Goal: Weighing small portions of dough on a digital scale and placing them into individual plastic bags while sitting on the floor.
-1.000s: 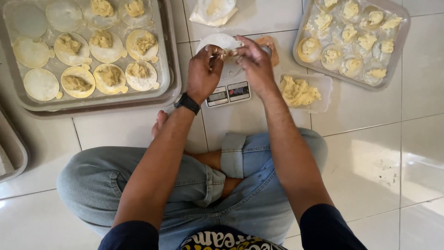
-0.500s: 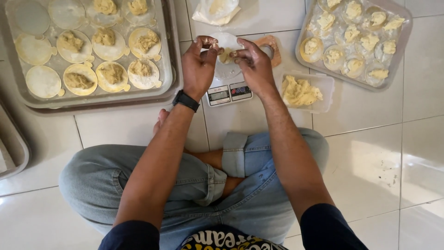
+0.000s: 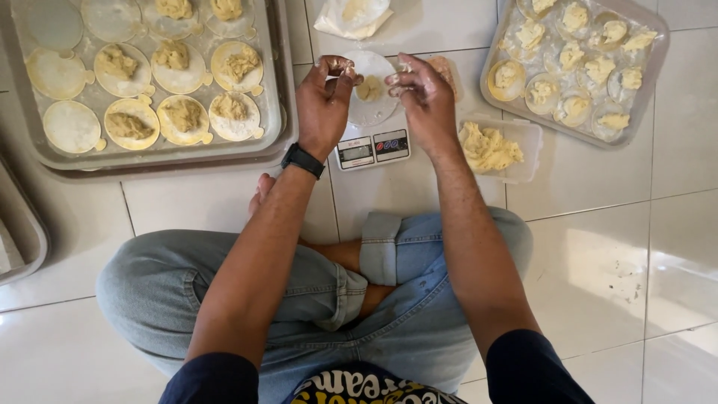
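Note:
My left hand (image 3: 323,105), with a black watch on its wrist, has its fingertips pinched on a small bit of pale dough at the left rim of a white round disc (image 3: 374,112). The disc rests on a small digital scale (image 3: 372,147), and a small lump of dough (image 3: 369,88) lies in its middle. My right hand (image 3: 422,93) hovers at the disc's right side. Its fingers are loosely apart and smeared with dough, and it holds nothing.
I sit cross-legged in jeans on white floor tiles. A grey tray (image 3: 277,112) of discs, most with dough lumps, lies at the far left. Another such tray (image 3: 651,67) is at the far right. A clear tub of dough (image 3: 527,138) sits beside the scale, a white wrapper (image 3: 351,15) lies beyond it, and a further tray edge (image 3: 30,239) shows at left.
My hands were together over the disc, working a piece of dough. They have drawn apart, and the lump now lies on the disc.

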